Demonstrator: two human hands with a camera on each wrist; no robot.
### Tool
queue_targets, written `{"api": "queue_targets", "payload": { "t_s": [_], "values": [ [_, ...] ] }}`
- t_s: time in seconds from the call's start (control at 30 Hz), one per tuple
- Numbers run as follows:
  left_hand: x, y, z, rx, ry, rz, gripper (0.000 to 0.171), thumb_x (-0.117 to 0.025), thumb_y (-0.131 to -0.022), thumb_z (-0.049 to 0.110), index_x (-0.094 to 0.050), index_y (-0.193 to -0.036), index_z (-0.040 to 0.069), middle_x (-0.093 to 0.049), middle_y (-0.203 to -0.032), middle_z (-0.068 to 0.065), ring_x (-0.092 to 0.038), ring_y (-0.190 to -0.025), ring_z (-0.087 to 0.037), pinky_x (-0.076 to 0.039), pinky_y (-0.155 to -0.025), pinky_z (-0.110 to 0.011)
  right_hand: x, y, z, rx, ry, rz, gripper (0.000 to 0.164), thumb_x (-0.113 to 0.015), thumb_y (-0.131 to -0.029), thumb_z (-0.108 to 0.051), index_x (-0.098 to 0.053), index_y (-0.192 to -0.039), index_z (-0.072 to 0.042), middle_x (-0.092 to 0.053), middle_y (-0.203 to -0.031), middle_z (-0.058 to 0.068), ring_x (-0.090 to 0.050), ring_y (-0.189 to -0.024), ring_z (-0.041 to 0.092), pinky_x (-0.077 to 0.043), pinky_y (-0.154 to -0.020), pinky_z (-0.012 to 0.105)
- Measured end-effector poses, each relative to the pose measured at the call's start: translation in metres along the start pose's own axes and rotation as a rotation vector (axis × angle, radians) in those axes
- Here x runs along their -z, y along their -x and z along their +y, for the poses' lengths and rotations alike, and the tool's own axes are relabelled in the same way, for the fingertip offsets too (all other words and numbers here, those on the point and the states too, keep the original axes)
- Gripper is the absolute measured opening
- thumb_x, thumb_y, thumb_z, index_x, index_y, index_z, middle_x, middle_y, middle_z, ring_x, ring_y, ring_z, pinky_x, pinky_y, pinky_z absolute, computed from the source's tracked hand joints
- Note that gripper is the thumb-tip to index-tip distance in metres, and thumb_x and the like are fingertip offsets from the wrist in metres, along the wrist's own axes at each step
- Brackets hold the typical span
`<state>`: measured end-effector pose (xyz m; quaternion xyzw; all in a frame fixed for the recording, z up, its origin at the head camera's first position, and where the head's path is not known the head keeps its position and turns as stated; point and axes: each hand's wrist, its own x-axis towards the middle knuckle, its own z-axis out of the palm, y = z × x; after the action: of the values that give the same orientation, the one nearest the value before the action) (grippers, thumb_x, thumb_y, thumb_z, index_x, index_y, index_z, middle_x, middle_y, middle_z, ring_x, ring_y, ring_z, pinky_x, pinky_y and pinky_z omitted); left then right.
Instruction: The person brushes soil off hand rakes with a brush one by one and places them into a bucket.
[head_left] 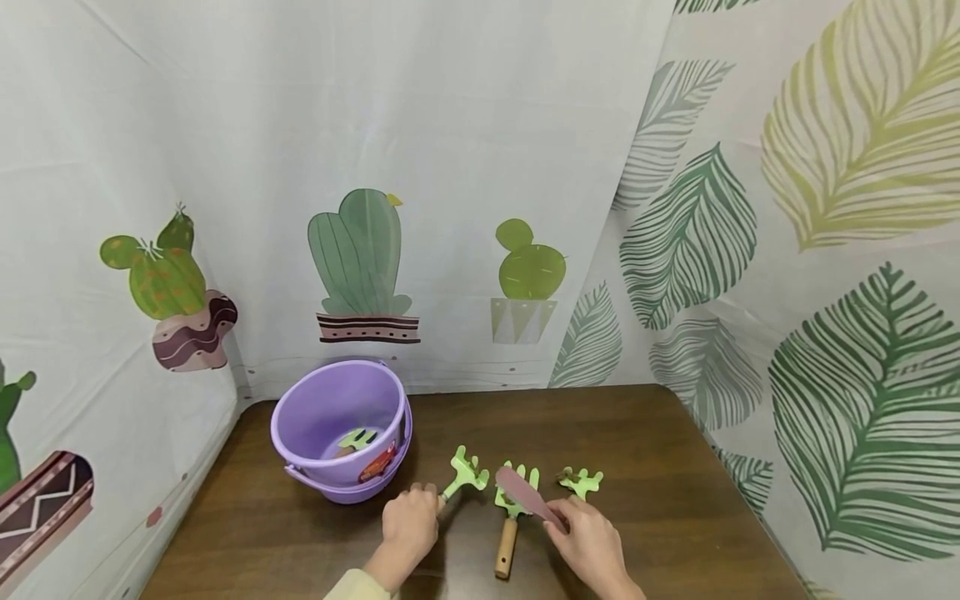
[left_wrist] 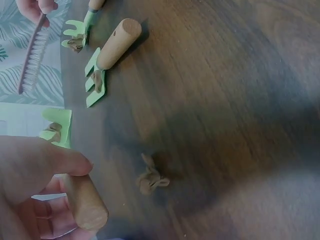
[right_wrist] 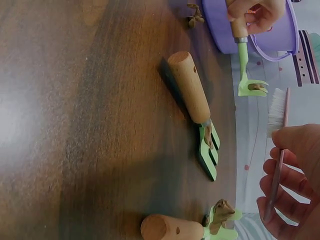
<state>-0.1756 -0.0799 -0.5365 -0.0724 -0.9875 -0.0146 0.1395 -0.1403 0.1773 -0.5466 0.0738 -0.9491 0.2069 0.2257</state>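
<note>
In my left hand I grip the wooden handle of a small green hand rake. A brown clump sits among its tines, and its head is raised off the table in the right wrist view. My right hand holds a pink brush by its handle, its white bristles facing the rake. Between the hands a green hand fork lies on the table, a brown bit on its tines. Beside my right hand is another green rake, carrying a brown clump too and partly hidden by that hand.
A purple bucket stands at the back left, its handle lowered, with a green tool inside. A loose brown clump lies on the brown table near my left hand. Printed curtains hang behind the table.
</note>
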Motion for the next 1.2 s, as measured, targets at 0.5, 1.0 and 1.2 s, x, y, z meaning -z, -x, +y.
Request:
{"api": "queue_targets", "payload": {
  "t_s": [0.5, 1.0, 1.2],
  "values": [
    [0.013, 0.011, -0.015, -0.046, -0.031, 0.051, 0.025, -0.073, -0.059, 0.018, -0.051, -0.068, 0.011, -0.05, -0.062, -0.004, -0.054, -0.054, -0.024, -0.042, -0.044, -0.039, -0.018, -0.014, -0.026, 0.261, 0.102, 0.122, 0.024, -0.08, -0.062, -0.027, -0.069, -0.083, -0.023, -0.054, -0.071, -0.012, -0.051, -0.06, 0.008, -0.04, -0.044, 0.024],
    [0.025, 0.02, -0.014, -0.067, 0.0, 0.042, 0.026, -0.074, -0.056, 0.016, -0.051, -0.067, 0.011, -0.05, -0.06, -0.005, -0.054, -0.053, -0.025, -0.041, -0.044, -0.039, -0.034, -0.022, -0.043, 0.42, 0.161, 0.159, 0.021, -0.077, -0.063, -0.026, -0.066, -0.08, -0.021, -0.056, -0.073, -0.007, -0.051, -0.061, 0.012, -0.039, -0.048, 0.026],
    [0.024, 0.022, -0.014, -0.065, 0.007, 0.045, 0.025, -0.073, -0.057, 0.016, -0.051, -0.067, 0.011, -0.049, -0.06, -0.004, -0.054, -0.052, -0.025, -0.041, -0.043, -0.039, -0.031, -0.025, -0.047, 0.442, 0.211, 0.193, 0.025, -0.079, -0.062, -0.027, -0.065, -0.08, -0.02, -0.055, -0.074, -0.005, -0.051, -0.062, 0.015, -0.036, -0.049, 0.027]
  ]
}}
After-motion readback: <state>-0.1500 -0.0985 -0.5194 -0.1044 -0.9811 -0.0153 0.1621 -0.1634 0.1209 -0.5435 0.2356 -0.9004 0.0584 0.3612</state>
